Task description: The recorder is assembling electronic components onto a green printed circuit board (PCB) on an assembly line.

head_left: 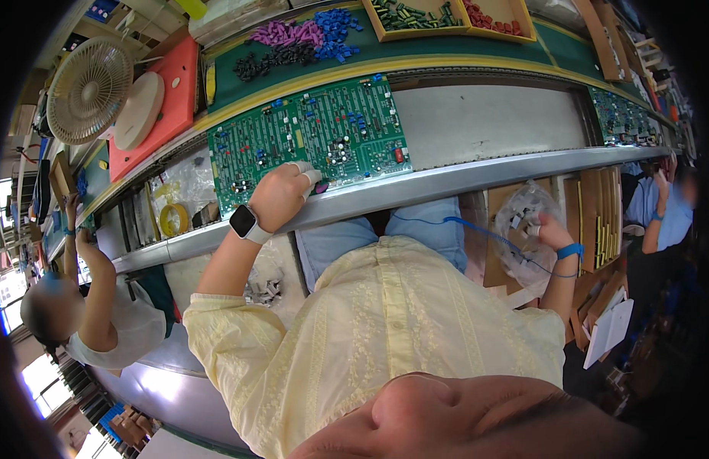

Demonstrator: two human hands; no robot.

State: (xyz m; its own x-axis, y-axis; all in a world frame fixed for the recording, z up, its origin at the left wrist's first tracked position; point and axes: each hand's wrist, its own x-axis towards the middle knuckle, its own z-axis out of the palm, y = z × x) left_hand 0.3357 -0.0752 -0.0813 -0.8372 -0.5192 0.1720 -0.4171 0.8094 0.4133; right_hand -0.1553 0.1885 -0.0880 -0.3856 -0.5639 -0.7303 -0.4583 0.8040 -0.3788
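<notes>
Circuit board [312, 130] | lengthwise along near bench edge [461, 171] | your left hand [282, 197] on it, curled; right hand [552, 232] half-curled, by bag [523, 249]; holds unclear

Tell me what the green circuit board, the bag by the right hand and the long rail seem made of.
The green circuit board is probably satin resin laminate: flat and faintly shining.
The bag is probably thin, glossy clear plastic: see-through, crumpled, with bright glints.
The long rail looks like bare metal, dull silver-grey with soft reflections, though paint can't be ruled out.
</notes>
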